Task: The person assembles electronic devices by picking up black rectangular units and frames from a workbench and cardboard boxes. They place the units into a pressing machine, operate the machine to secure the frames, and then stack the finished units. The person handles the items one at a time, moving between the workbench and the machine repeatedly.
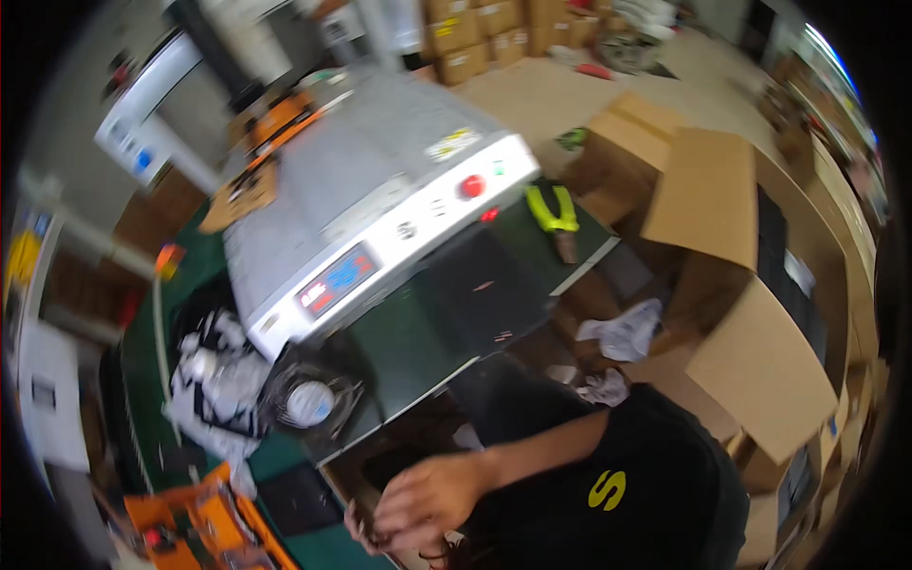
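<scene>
My right hand (429, 499) reaches in from a black sleeve with a yellow mark and lies over my left hand (363, 534), close together near the lower edge. The right fingers are curled, and whatever they may hold is hidden. Only a small part of the left hand shows below it, its fingers blurred and mostly covered. Nearest beyond them, on a green worktop (397, 337), are a black round fan (309, 399) with a pale hub and a black mat (299, 499). Past these stands a grey-topped machine (370, 161) with a white control panel.
Yellow-handled pliers (556, 218) lie at the worktop's right end. Clear plastic bags (223, 385) sit beside the fan, with an orange tool case (214, 522) at lower left. Large open cardboard boxes (708, 195) crowd the right. Stacked cartons (475, 43) stand at the back.
</scene>
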The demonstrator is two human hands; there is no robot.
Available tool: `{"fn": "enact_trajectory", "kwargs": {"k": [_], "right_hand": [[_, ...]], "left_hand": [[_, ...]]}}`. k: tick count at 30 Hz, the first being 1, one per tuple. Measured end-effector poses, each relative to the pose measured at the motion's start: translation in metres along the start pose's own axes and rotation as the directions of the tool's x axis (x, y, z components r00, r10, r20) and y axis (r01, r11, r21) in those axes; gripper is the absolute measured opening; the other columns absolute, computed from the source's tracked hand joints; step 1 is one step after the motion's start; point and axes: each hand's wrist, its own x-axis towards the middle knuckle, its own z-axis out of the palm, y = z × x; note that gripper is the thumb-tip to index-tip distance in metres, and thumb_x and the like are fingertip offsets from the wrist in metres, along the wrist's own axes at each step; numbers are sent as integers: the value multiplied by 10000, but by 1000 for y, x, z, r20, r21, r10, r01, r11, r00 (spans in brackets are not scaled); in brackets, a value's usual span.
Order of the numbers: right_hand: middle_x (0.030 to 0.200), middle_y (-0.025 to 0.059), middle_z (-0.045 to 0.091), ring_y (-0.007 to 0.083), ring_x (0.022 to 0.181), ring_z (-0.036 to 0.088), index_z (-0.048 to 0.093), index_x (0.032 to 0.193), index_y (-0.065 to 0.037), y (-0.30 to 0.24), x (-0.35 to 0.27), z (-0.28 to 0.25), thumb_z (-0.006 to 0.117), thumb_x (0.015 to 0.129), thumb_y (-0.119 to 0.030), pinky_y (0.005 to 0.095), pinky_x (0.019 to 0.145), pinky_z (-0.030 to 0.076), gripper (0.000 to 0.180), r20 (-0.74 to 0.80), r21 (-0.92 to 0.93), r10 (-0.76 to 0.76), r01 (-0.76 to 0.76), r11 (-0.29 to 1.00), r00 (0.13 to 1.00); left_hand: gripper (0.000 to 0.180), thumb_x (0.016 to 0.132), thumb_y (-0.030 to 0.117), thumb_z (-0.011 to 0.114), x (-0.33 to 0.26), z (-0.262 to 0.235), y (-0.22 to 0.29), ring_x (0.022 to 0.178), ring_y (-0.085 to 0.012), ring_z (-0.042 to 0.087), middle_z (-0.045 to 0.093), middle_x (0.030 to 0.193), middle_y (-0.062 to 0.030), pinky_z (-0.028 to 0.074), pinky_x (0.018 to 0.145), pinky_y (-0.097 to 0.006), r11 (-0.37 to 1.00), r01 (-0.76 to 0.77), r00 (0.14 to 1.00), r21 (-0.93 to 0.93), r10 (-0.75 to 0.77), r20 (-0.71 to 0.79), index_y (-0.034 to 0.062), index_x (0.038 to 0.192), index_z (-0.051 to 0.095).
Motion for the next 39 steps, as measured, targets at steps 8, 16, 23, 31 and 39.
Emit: {"fn": "enact_trajectory", "kwargs": {"k": [8,16,23,31,39], "right_hand": [[977,106,588,315,938,555,566,879,-69,-125,-58,-311,576,596,51,427,778,414,307,-290,-948,310,-227,-224,906],[812,167,665,286,707,642,636,899,5,-338,-172,-586,512,842,-176,394,685,493,227,-963,-256,263,-511,-820,60],[762,34,668,159,601,589,666,915,-92,-317,-265,-644,563,884,-303,370,484,453,237,-797,159,179,-486,-859,-577],[633,79,597,132,494,516,630,777,25,-333,-224,-640,476,861,-129,271,409,345,234,-963,269,-41,-930,-249,-267],[537,-69,224,56,435,203,547,926,-42,-210,-81,-526,414,990,-248,198,499,287,253,-816,301,461,-425,854,349]], "left_hand": [[355,951,219,361,63,125,22,830,-285,574,551,922,-200,451,802,-369,848,112,900,-519,135,414,-113,1063,422],[343,996,230,360,65,176,13,964,-223,533,526,1046,-167,422,926,-337,621,603,734,-501,-187,653,-51,1193,382],[296,989,190,377,66,170,10,940,-204,546,541,1030,-154,439,906,-331,739,534,741,-411,-175,649,-57,1135,449],[265,982,149,380,61,170,9,900,-208,563,571,988,-152,457,866,-328,740,515,776,-433,-187,602,-69,1099,475],[289,961,189,385,61,159,26,940,-227,541,548,983,-152,441,881,-350,288,618,784,-731,-300,544,-46,1119,443]]}}
